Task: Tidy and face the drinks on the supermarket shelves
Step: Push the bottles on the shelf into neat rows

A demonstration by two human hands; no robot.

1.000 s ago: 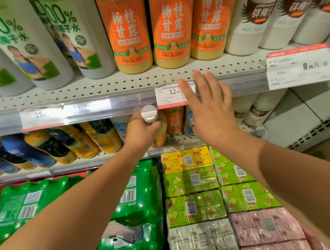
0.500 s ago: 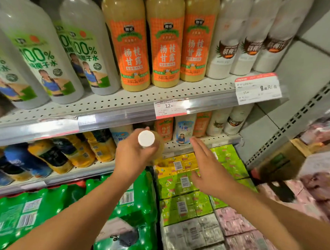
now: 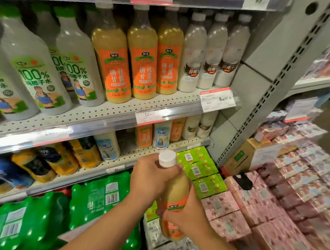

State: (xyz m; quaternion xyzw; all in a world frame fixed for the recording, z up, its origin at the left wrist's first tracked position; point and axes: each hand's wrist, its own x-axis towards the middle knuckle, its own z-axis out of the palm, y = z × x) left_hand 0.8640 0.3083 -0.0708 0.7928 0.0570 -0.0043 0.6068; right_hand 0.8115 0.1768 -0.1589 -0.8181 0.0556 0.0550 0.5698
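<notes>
So we've got one small orange-label bottle [image 3: 174, 199] in both hands, out in front of the shelves, below the lower shelf edge [image 3: 112, 167] and above the stacked green cartons [image 3: 200, 173]. It's roughly upright, leaning a bit, white cap [image 3: 167, 158] on top, pale yellowish drink inside. Our left hand [image 3: 152, 178] is wrapped tight around the neck just under the cap. Our right hand [image 3: 187, 218] is clamped round the lower body, over the orange label, fingers curled across the front.

Taking that bottle as the reference: straight up above it, on the middle shelf, three big orange-label bottles [image 3: 144, 62] stand side by side, labels facing out. Left of those are the big coconut-water bottles [image 3: 39, 74] with green caps, right of them three white coconut-milk bottles [image 3: 208, 52]. A price tag [image 3: 147, 115] sits on the rail under the orange ones.

Just behind the bottle, the lower shelf has small bottles [image 3: 162, 136] with a gap in the row. Left of our bottle are green shrink-wrapped soda packs [image 3: 99, 196], right of it pink cartons [image 3: 281, 204].
</notes>
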